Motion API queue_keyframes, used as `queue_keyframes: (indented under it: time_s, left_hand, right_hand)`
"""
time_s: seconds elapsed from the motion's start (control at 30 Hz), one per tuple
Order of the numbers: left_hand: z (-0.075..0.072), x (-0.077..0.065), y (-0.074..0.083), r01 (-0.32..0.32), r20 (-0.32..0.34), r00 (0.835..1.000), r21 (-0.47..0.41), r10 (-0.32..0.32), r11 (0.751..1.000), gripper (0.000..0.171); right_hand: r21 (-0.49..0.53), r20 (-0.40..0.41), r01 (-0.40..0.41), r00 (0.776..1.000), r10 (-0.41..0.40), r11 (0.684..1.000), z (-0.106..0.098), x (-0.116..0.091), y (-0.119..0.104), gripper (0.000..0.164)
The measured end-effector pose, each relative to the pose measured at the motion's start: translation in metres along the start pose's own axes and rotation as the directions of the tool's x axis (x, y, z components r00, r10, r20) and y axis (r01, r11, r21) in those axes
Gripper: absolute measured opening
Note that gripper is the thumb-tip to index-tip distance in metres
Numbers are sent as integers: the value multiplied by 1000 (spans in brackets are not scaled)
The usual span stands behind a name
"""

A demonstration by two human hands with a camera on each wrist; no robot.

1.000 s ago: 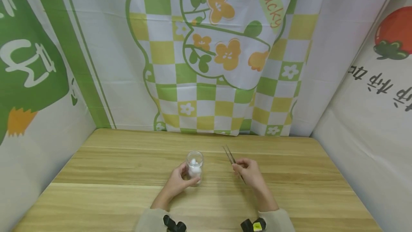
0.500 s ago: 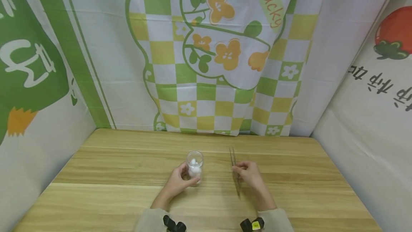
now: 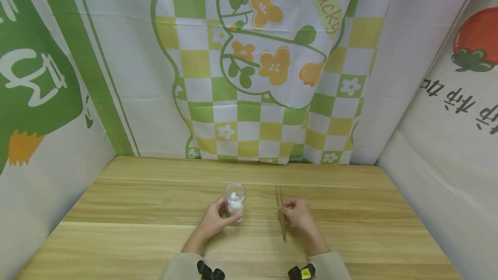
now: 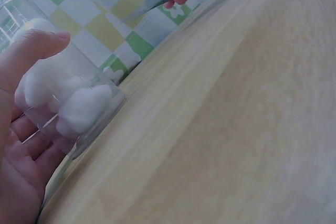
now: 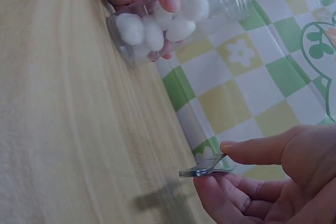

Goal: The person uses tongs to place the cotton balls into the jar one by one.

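A clear, lidless jar (image 3: pixel 235 193) stands upright on the table, with several white cotton balls (image 5: pixel 152 32) inside. My left hand (image 3: pixel 213 221) grips it from the left, thumb across the near side and fingers curled behind the glass, as the left wrist view shows. To the right of the jar, my right hand (image 3: pixel 299 217) pinches metal tweezers (image 3: pixel 282 217) between thumb and fingers. The tips point toward the far edge, slightly apart, and sit apart from the jar. In the right wrist view the joined end of the tweezers (image 5: pixel 197 172) shows over the tabletop.
The wooden table (image 3: pixel 155 189) runs back to a checked green and yellow curtain (image 3: pixel 249 133). White printed cloth hangs along the left and right sides. Black wrist cameras (image 3: pixel 301 272) sit at the sleeves.
The tweezers have turned from leaning left to nearly straight ahead, and the right hand has shifted slightly nearer and left. The left hand and jar have stayed put.
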State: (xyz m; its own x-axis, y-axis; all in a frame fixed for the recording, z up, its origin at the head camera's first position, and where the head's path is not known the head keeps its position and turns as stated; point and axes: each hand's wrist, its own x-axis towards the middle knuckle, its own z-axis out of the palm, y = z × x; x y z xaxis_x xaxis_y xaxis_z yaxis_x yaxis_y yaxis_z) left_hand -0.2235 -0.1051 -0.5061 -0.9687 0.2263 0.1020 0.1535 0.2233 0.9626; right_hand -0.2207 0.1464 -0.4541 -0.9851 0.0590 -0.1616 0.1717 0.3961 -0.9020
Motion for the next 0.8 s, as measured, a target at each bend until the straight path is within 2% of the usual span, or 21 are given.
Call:
queue_keyframes:
  time_s: [0.17,0.8]
  left_hand:
    - [0,0,0,-1,0,1000,-5,1,1000,62]
    - [0,-1,1,1,8,1000,-9,-1,1000,62]
  right_hand:
    - [-38,14,-20,1000,21,999,4,1,4,10]
    - [-93,12,-9,1000,10,996,8,0,5,13]
